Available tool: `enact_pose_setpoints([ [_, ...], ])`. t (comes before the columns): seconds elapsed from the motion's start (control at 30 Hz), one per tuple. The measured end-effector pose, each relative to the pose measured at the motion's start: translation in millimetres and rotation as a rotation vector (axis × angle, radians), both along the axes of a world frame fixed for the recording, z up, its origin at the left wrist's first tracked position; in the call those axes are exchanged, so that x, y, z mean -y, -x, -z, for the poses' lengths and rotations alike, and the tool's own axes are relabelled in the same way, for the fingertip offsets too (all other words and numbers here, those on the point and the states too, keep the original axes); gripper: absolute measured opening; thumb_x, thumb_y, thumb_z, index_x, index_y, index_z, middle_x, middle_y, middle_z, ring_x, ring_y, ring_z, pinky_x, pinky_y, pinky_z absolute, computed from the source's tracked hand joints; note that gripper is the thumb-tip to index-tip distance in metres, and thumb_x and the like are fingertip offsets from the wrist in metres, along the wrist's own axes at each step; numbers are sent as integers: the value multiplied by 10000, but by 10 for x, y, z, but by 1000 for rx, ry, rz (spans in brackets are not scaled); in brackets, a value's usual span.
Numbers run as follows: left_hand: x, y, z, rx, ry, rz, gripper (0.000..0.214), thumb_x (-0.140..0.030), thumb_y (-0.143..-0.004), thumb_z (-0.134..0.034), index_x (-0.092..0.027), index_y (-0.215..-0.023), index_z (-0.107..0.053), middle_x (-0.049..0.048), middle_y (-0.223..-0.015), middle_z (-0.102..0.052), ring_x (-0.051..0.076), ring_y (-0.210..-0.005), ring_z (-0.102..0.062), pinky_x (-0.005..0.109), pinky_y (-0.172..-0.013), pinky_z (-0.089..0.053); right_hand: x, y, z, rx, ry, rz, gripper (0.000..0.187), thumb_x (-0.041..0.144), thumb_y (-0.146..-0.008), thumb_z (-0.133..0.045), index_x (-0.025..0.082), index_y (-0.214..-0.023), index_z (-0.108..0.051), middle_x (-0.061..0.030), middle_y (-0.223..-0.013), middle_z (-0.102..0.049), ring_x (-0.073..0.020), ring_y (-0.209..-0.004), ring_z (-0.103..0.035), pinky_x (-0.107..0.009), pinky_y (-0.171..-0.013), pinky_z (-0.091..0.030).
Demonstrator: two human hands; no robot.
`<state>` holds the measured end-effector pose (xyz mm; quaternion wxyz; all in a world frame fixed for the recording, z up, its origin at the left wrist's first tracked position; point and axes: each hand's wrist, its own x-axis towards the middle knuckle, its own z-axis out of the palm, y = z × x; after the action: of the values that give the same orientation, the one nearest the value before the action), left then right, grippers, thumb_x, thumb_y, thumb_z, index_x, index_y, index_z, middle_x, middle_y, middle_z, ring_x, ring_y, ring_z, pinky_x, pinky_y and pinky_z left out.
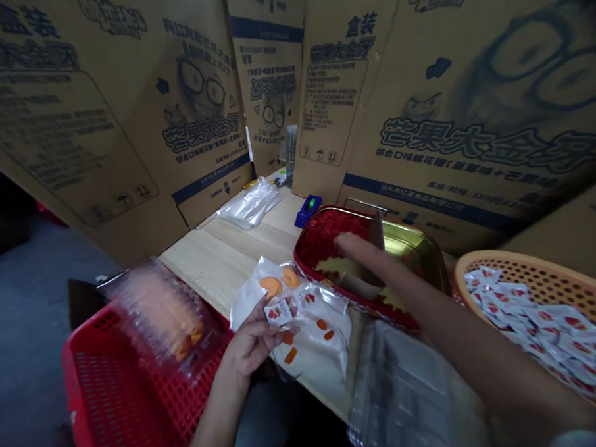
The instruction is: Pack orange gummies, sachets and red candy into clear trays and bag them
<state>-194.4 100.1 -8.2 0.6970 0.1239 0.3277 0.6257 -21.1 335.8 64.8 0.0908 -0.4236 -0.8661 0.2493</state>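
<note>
Above crinkled white plastic (316, 362), the left hand (254, 342) holds a square sachet (278, 312).

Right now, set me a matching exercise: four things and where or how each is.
1. Small white printed packet
2. Right hand
3. Orange perforated plastic basket
4. Blue dispenser with green roll

A. Over the red-rimmed golden metal tin
B. Holding piled white sachets
C. In the left hand
D. On the pale wooden table

Pairs: 1-C, 2-A, 3-B, 4-D
</note>
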Motion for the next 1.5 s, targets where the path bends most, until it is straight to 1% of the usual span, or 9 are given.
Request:
enact_pose_setpoints([
  [0.1,6,-7,-10,-18,-22,15,677,44,-597,-593,-280,-1186,-513,16,-1077,-648,225,-986,-612,358,-835,-485,290,-70,-163,33,-59,-16,57,102,-751,-582,130,-760,-631,-77,-869,-617,-172,-825,-565,-286,-770,-426],
  [0.23,3,-82,-28,-28,-9,39,697,42,-607,-589,-287,-1213,-488,3,-1011,-668,196,-901,-638,342,-818,-494,1103,-245,-230,-36,-30,-241,127,124,-742,-539,204,-717,-634,-28,-745,-617,-159,-697,-552,-263,-648,-419],
  [0.43,73,-246,-33,-22,-7,111,718,39,-600,-595,-246,-1243,-449,12,-960,-674,187,-832,-647,312,-764,-494,1938,-332,-122,-249,82,-283,215,113,-771,-521,281,-867,-613,-48,-979,-609,-198,-938,-556,-294,-825,-437],
  [0.57,141,-291,-25,2,16,121,723,58,-592,-588,-239,-1231,-429,15,-1012,-655,193,-909,-634,364,-871,-459,2061,-542,43,-397,-9,-37,188,149,-777,-512,226,-926,-596,-59,-973,-611,-191,-920,-560,-319,-811,-441],
  [0.77,206,-307,-52,-6,-9,146,754,71,-596,-572,-253,-1251,-389,40,-1049,-637,228,-998,-610,418,-898,-436,2094,-974,579,-540,-357,498,192,331,-847,-463,186,-798,-580,-52,-798,-591,-195,-781,-538,-344,-717,-432],
  [0.87,234,-324,-67,-13,-13,164,746,73,-596,-572,-256,-1244,-400,44,-1058,-633,234,-993,-611,428,-889,-437,2177,-882,554,-535,-451,380,175,318,-861,-481,201,-857,-611,-58,-863,-591,-202,-852,-524,-359,-772,-410],
  [1.03,270,-365,-66,-41,-12,163,760,67,-577,-592,-258,-1238,-401,20,-1015,-642,181,-874,-636,333,-786,-478,2286,-370,210,-278,-381,-1,144,200,-815,-575,234,-920,-667,-60,-918,-574,-203,-887,-473,-327,-740,-367],
  [1.2,311,-378,-79,-36,-21,165,801,72,-560,-595,-262,-1258,-385,14,-999,-646,166,-836,-638,318,-762,-488,2231,-229,192,-198,-301,-23,76,182,-803,-594,204,-794,-666,-54,-894,-568,-188,-865,-467,-309,-727,-351],
  [1.5,333,-323,-39,-31,-15,153,811,60,-581,-594,-265,-1291,-375,32,-1040,-637,202,-919,-629,367,-836,-468,2349,-537,396,-360,-308,44,219,177,-833,-521,209,-1031,-608,-59,-949,-613,-201,-912,-528,-329,-763,-396],
])
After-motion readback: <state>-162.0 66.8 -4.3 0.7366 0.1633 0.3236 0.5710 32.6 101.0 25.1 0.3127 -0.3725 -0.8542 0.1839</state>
